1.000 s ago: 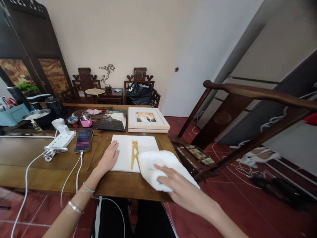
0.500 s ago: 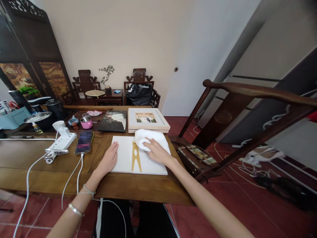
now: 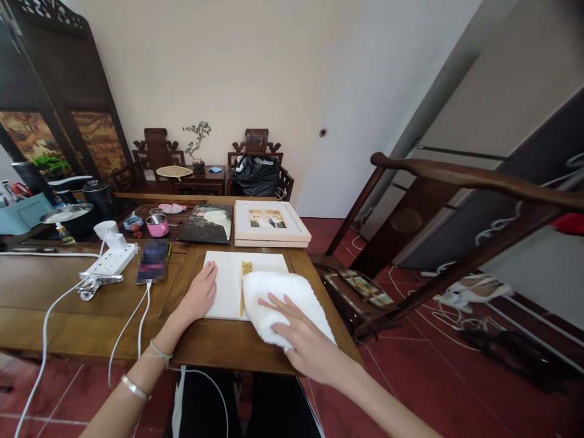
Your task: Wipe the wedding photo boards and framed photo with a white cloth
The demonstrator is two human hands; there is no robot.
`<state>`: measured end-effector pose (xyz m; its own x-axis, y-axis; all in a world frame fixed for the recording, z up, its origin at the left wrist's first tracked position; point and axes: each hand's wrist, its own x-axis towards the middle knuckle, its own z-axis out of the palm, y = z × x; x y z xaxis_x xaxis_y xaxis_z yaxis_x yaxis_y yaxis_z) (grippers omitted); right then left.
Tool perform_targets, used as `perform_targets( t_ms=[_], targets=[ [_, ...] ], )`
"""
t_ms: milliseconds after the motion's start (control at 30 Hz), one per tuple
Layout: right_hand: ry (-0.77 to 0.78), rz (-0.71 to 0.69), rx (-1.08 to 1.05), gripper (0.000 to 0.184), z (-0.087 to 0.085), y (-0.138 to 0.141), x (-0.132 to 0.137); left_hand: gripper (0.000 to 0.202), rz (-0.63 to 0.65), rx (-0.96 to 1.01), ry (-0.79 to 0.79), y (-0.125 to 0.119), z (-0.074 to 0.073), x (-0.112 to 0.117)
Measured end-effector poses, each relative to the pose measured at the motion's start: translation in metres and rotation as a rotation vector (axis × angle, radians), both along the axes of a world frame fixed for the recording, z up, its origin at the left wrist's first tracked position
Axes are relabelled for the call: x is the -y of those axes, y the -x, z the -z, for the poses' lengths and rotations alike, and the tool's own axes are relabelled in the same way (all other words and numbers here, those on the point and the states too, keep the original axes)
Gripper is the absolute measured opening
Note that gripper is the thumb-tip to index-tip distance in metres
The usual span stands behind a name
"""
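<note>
Head view, 1 item in hand.

- **White panel** (image 3: 227, 277): flat on the wooden table (image 3: 68, 304) near its front edge, with 1 gold peg-shaped piece (image 3: 247, 267) lying on it.
- **Left hand** (image 3: 199, 296): palm down, fingers straight and close together, resting on the panel's left margin.
- **Right hand** (image 3: 305, 342): fingers spread flat, pressing the white towel (image 3: 274, 292) and pinching nothing.
- **Coverage:** the towel lies over the panel's near right part. The left and far strips are bare, so the wipe is judged partway.
- **Behind:** 1 framed picture (image 3: 269, 222).

Wooden table (image 3: 55, 304) with white board (image 3: 225, 286), power strip (image 3: 112, 258)
</note>
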<state>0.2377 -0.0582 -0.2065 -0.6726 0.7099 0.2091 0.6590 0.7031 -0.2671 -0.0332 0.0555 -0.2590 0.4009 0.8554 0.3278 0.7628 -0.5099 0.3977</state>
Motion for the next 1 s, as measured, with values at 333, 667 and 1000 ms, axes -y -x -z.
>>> perform_targets(
  t_ms=[333, 667, 1000],
  targets=[
    [-0.03, 0.117, 0.021, 0.049, 0.004, 0.038, -0.115, 0.047, 0.014, -0.014, 0.008, 0.001, -0.003, 0.002],
    [-0.033, -0.01, 0.081, 0.044, 0.002, 0.043, -0.015, 0.046, 0.018, 0.052, -0.014, 0.001, 0.003, 0.0],
    [0.005, 0.045, 0.056, 0.051, -0.004, 0.049, -0.074, 0.046, 0.004, 0.055, -0.009, 0.001, 0.002, 0.0]
  ],
)
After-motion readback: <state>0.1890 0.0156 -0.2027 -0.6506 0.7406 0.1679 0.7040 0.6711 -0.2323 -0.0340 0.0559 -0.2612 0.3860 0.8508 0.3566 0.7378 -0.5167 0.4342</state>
